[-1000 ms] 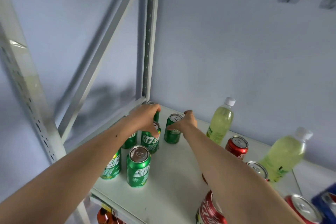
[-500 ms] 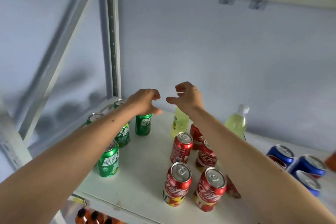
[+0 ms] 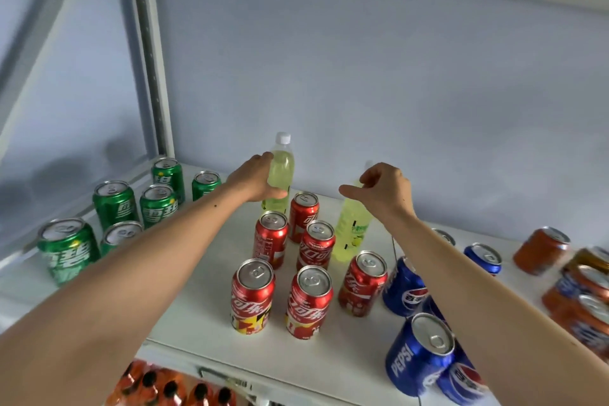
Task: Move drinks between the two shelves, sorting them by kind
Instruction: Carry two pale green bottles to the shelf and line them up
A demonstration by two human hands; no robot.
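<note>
Green cans (image 3: 115, 204) are standing in a group at the left end of the white shelf (image 3: 197, 316); we are counting six of them, all upright, one partly hidden behind our left arm. Red cans (image 3: 253, 295) are sitting in the middle of the shelf, six in all, in loose rows running front to back. Blue cans (image 3: 418, 358) are clustering at the front right; we are seeing at least five, some half hidden by our right arm, so the exact number is not clear. Orange cans (image 3: 540, 249) are lying blurred at the far right edge, and we cannot count them surely.

Two yellow-green bottles are standing behind the red cans, close to the back wall (image 3: 395, 92). Both are showing pale liquid through clear plastic, filled nearly to the neck. We are wrapping our left hand (image 3: 255, 181) around the left bottle (image 3: 281, 171), fingers behind it and thumb across its front, below the white cap. Our right hand (image 3: 384, 189) is hovering at the neck of the right bottle (image 3: 352, 231), fingers curled and thumb stretched out; whether it is touching the bottle we cannot tell, since the hand is covering the top.

Below the shelf edge, dark-capped orange bottles (image 3: 171, 389) are showing on the lower shelf, at least five tops in a row.
</note>
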